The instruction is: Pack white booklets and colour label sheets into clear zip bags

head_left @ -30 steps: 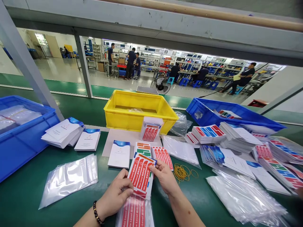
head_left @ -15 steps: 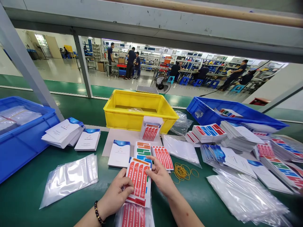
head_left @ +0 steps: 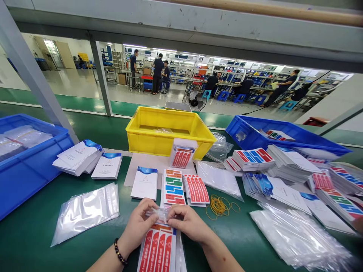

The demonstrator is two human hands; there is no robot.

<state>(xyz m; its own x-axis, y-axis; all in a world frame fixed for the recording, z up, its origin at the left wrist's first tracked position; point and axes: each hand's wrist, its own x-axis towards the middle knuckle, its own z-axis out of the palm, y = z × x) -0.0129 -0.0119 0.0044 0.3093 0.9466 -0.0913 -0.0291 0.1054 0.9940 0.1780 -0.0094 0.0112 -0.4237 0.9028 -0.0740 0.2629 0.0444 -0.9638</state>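
While both hands meet at near table edge, left hand (head_left: 140, 226) and right hand (head_left: 188, 223) pinch top lip of clear bag (head_left: 160, 214) between fingertips. Red label sheets (head_left: 157, 247) sit inside bag, long axis running toward body. Bag mouth faces away; hands equally near, either side of the mouth.

Green bench (head_left: 34, 241): yellow bin (head_left: 170, 132), blue crates (head_left: 283, 138), booklets (head_left: 82, 156), bags (head_left: 87, 211)
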